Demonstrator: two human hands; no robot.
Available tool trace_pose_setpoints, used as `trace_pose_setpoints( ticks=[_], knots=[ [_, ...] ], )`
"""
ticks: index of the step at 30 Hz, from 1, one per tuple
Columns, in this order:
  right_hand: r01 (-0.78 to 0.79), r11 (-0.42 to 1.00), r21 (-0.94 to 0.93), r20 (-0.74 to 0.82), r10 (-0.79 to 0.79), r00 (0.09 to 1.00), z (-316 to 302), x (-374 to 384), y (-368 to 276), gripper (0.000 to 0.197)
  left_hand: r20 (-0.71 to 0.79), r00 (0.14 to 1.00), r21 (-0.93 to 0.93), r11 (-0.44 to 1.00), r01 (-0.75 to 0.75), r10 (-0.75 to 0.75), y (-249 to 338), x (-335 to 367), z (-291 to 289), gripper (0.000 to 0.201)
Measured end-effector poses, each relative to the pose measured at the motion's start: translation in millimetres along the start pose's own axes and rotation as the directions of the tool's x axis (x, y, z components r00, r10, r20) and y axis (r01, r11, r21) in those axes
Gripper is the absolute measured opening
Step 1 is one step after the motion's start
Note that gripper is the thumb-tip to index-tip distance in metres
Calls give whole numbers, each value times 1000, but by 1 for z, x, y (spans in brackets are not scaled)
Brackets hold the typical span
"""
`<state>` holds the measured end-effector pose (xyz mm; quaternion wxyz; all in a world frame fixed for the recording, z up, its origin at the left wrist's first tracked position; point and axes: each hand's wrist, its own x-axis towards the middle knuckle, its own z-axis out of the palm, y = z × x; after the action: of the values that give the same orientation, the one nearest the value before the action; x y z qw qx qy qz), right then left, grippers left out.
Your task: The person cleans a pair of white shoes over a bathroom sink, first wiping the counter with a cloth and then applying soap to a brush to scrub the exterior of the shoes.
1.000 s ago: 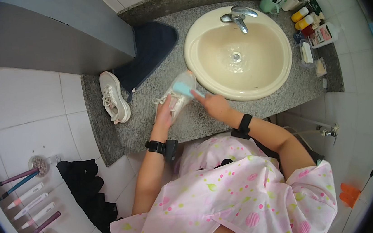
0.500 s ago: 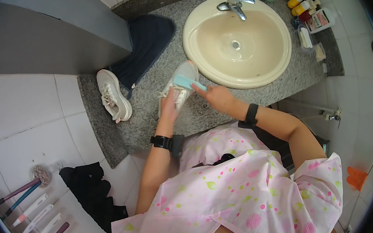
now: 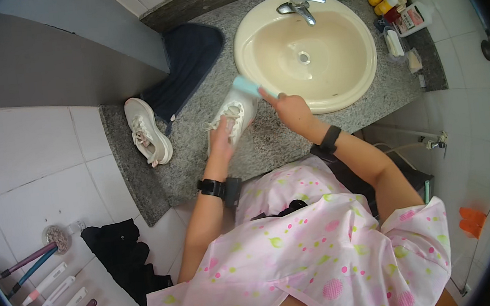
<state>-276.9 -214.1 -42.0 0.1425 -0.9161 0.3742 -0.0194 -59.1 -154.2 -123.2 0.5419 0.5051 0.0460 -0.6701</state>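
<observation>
Countertop (image 3: 276, 135), forearms (image 3: 353, 155) converging, hands (image 3: 295, 112) holding shoe (image 3: 244, 107), brush (image 3: 246, 85)

A speckled grey counter (image 3: 186, 136) bears a white shoe (image 3: 149, 130) and dark cloth (image 3: 190, 58).

Pale blue brush (image 3: 246, 86), white shoe (image 3: 244, 110)

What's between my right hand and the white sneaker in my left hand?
In the head view, a light-blue brush extends from your right hand to the white sneaker.
</observation>
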Motion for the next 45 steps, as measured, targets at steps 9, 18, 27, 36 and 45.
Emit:
trace_pose_setpoints(
  ticks=[9, 18, 27, 36, 45],
  knots=[
    [-79, 996, 31, 47, 77, 996, -3, -14, -2, 72, 36, 999, 19, 1000, 7, -8, 5, -5, 10, 44],
    [-3, 999, 32, 132, -1, 991, -1, -15, 3, 69, 20, 999, -15, 1000, 25, -25, 7, -7, 10, 44],
    [-92, 990, 108, -62, 99, 993, 4, -15, 12, 74, 34, 999, -21, 999, 33, -32, 13, -16, 23, 45],
    [-13, 997, 82, 127, 3, 992, 3, -24, 8, 74, -13, 1000, 18, 1000, -3, 3, 16, -24, 32, 44],
    [-204, 967, 153, -51, 214, 975, 2, -17, 18, 77, 14, 1000, -18, 1000, 1, -1, 18, -25, 32, 44]
  ],
)
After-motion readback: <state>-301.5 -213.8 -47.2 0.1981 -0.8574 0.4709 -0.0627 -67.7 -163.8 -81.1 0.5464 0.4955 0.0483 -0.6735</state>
